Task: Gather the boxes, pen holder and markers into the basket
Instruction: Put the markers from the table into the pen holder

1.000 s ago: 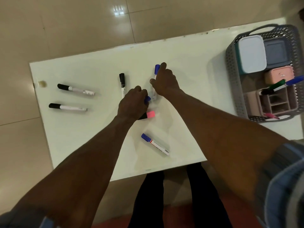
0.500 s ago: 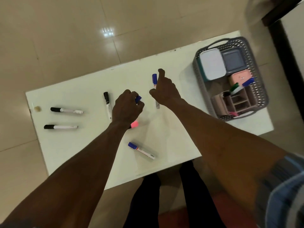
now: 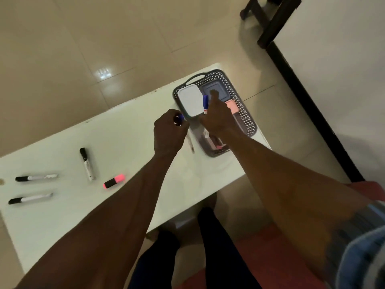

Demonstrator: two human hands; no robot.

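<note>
Holding a blue-capped marker (image 3: 205, 104) upright-ish in its grip, the right hand (image 3: 218, 119) hangs over the grey basket (image 3: 248, 119) at the right end of the white worktop (image 3: 116, 142). The blue cap sticks out above the fingers, and a short white piece of the barrel shows just under it; the rest of the barrel is hidden by the hand. This marker is over the gap between the white-lidded box (image 3: 190, 100) and the grey box (image 3: 216, 90), both inside the basket. A pink box (image 3: 232, 105) lies beside them, half covered by the hand.

The left hand (image 3: 169, 132) is just left of the basket, over the worktop, with its fingers curled round a second blue marker (image 3: 180, 117). Only the blue cap peeks out at the top of the fist, and a thin white piece shows below the hand, near the basket's wall. Its grip is narrow and closed on that marker.

On the left part of the worktop, well apart from both hands, four markers lie flat: a pink highlighter (image 3: 114, 181), one black-capped marker (image 3: 87, 163) beside it, and two more black-capped markers, the upper one (image 3: 35, 177) and the lower one (image 3: 30, 198), near the left edge. Inside the near end of the basket something pinkish is partly seen under the right forearm, but I cannot tell clearly what it is.
</note>
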